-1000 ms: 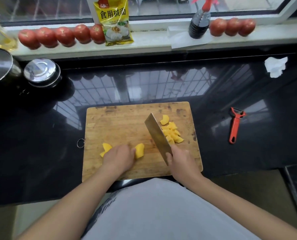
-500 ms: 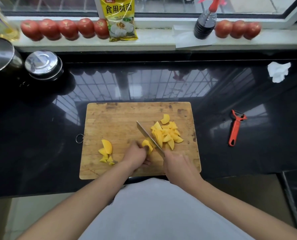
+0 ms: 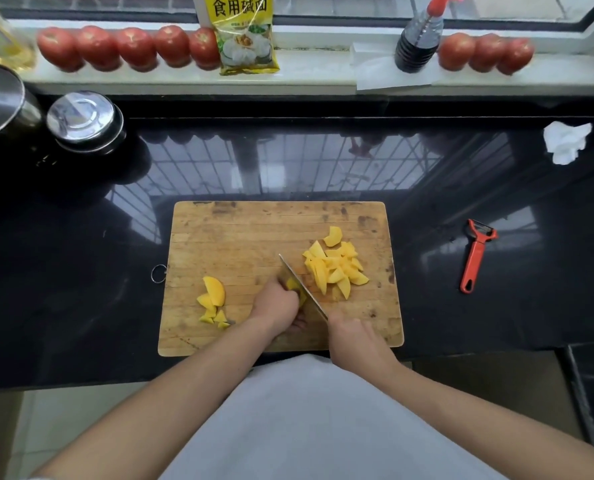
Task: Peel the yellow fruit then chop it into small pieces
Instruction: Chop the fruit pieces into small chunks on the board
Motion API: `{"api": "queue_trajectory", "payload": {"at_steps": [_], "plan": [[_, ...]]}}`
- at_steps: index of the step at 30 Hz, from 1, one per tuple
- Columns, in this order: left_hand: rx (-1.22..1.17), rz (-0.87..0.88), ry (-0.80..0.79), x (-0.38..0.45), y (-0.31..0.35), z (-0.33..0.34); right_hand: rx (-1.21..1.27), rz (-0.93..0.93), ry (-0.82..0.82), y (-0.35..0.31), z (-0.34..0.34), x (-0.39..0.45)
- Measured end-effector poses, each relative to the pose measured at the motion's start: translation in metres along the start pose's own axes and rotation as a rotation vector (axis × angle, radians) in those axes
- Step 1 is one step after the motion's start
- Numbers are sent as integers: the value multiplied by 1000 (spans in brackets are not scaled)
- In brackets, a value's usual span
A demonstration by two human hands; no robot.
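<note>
The right hand has its grip wrapped round the cleaver, now lowered into a yellow fruit piece pinned under the left hand; chopped pieces pile rightward on the cutting board, uncut wedges wait left, so chopping continues

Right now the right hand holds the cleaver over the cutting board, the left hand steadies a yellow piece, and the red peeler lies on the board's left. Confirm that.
Not quite: the head view shows the red peeler lying on the black counter to the right of the cutting board, not its left. The right hand does hold the cleaver, and the left hand steadies a yellow piece.
</note>
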State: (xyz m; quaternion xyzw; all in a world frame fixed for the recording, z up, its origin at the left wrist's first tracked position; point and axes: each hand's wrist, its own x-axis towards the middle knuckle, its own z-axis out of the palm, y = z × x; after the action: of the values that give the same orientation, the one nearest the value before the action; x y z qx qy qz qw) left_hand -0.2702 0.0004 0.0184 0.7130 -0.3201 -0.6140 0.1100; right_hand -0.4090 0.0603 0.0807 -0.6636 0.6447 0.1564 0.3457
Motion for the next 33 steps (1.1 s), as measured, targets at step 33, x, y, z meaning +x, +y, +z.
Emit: {"api": "queue_trajectory", "payload": {"at_steps": [33], "plan": [[-24, 8, -22, 0, -7, -1, 102, 4, 175, -9, -2, 27]]}}
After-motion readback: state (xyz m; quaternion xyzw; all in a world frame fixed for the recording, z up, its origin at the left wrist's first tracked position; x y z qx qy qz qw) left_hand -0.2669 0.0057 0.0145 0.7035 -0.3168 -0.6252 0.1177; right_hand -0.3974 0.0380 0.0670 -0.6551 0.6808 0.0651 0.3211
